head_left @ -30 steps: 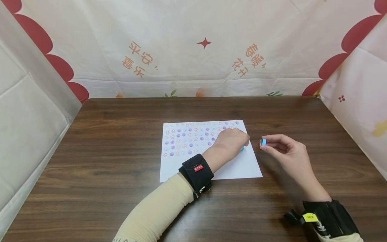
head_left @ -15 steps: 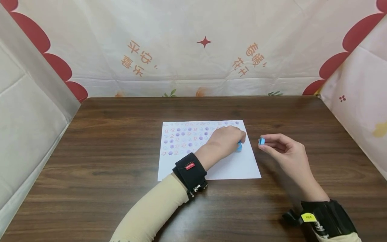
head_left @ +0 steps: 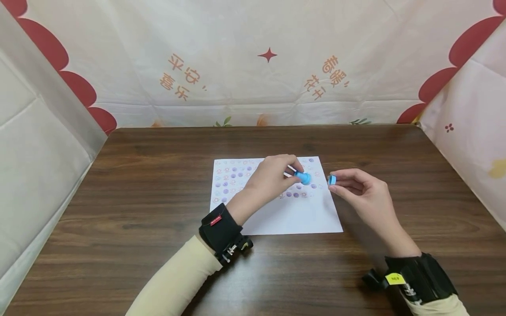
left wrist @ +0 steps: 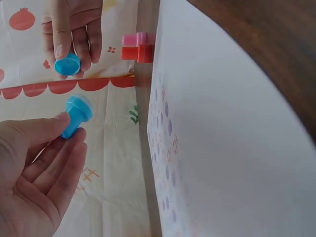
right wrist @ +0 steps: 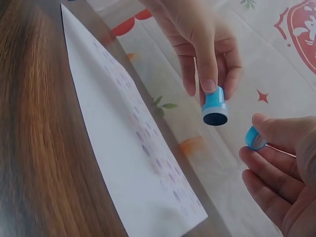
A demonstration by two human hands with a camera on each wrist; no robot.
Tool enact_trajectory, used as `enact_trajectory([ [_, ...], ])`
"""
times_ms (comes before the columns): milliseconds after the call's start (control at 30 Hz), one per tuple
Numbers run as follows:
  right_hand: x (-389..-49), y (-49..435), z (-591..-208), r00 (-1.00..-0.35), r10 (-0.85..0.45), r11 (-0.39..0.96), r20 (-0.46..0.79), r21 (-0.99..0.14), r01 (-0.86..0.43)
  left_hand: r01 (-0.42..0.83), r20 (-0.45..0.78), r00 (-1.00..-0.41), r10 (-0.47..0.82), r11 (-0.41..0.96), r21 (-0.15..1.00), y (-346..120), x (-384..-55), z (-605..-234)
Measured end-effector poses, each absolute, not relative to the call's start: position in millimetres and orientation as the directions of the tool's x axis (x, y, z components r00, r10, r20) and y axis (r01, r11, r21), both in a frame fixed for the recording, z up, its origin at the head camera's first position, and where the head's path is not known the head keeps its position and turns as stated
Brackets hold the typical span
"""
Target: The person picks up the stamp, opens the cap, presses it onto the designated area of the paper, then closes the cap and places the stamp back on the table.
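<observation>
My left hand [head_left: 269, 177] pinches a blue toy stamp [head_left: 303, 177] by its narrow handle, over the right part of a white sheet of paper [head_left: 300, 219]. In the right wrist view the stamp's dark round face [right wrist: 216, 119] shows, tilted toward my right hand. My right hand [head_left: 361, 193] pinches a small blue stamp cap [head_left: 332, 180] between thumb and fingertips, just past the paper's right edge. The cap's hollow side [left wrist: 67, 64] shows in the left wrist view. Stamp and cap are a short gap apart. Rows of small purple, red and pale blue prints [head_left: 225, 184] cover the paper's upper half.
The paper lies on a dark wooden table [head_left: 118, 219]. In the left wrist view a red stamp [left wrist: 138, 54] and a pink stamp [left wrist: 134, 39] stand beyond the paper. Patterned cloth [head_left: 237, 79] hangs behind the table and at both sides.
My left hand has lifted the stamp off the paper, moved it left and turned its face toward the right. My right hand has shifted slightly left with the cap. More prints at the right are uncovered.
</observation>
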State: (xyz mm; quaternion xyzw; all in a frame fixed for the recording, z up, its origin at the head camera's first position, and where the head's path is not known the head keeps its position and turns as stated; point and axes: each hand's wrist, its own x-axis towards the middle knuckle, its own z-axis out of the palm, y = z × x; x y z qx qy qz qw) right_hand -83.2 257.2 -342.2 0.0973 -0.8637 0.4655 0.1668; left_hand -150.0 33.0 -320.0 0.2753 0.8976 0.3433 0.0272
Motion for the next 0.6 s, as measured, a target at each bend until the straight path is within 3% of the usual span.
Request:
enact_trajectory([
  [300, -88, 241, -342, -0.928, -0.071, 0.527, 0.367, -0.776, -0.347, 0.398, 0.157, -0.862, 0.482, 0.452, 0.798, 21, -145, -330],
  [600, -91, 230, -343, -0.929, -0.097, 0.535, 0.356, -0.769, -0.35, 0.363, 0.164, -0.865, 0.475, 0.365, 0.857, 19, -139, -334],
])
